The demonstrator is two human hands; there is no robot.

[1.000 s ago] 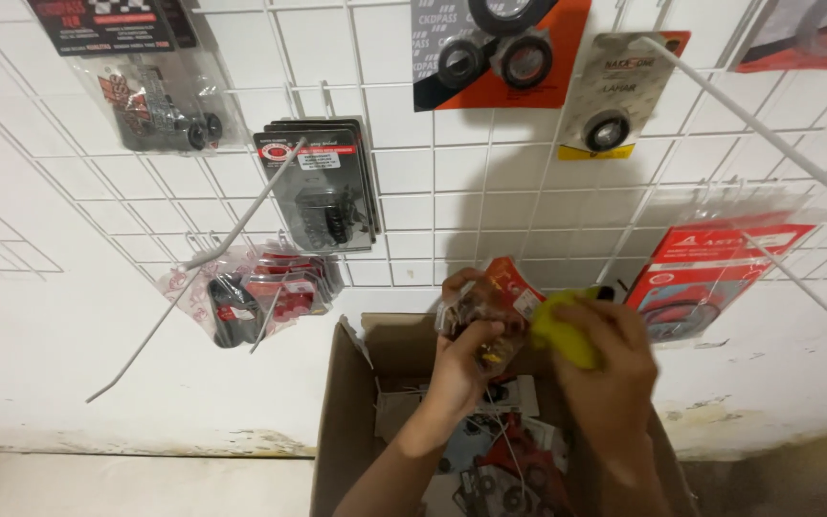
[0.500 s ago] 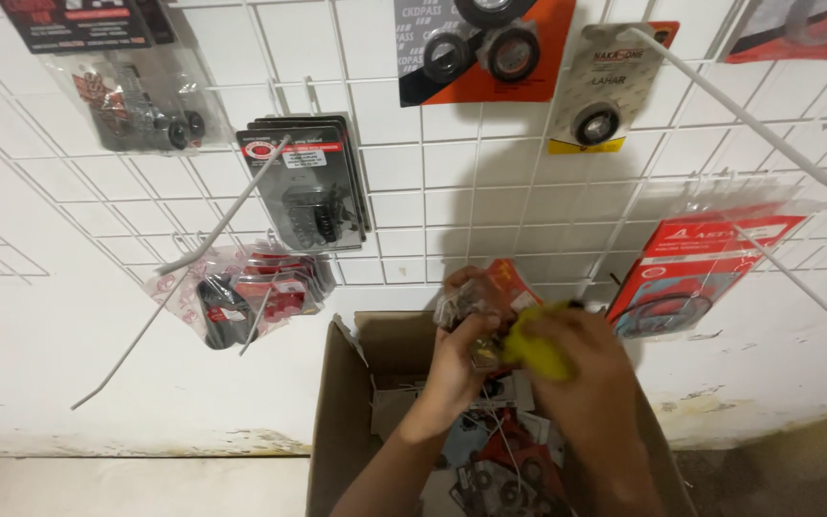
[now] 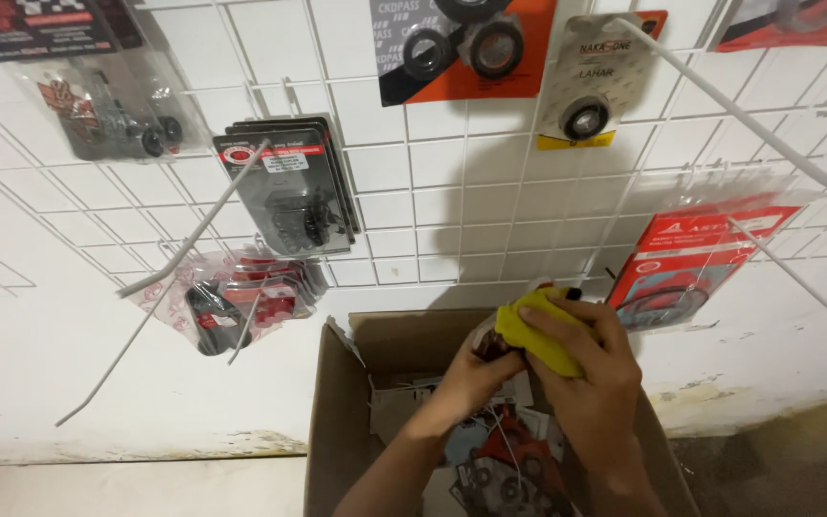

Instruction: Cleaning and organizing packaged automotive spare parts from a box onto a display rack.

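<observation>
Mostly hidden behind the yellow cloth (image 3: pixel 540 335) and both hands: a small packet (image 3: pixel 487 342), kind unreadable. Left hand (image 3: pixel 476 369) fingertips buried under cloth; right hand (image 3: pixel 586 383) wrist cut by the lower edge. Cardboard box (image 3: pixel 332 431) base cut off below, contents a blurred jumble of red and grey packets (image 3: pixel 504 460). Top-row blister packs (image 3: pixel 476 43) cropped by the upper edge. Long wire hooks (image 3: pixel 748 120) running out past the right edge.
</observation>
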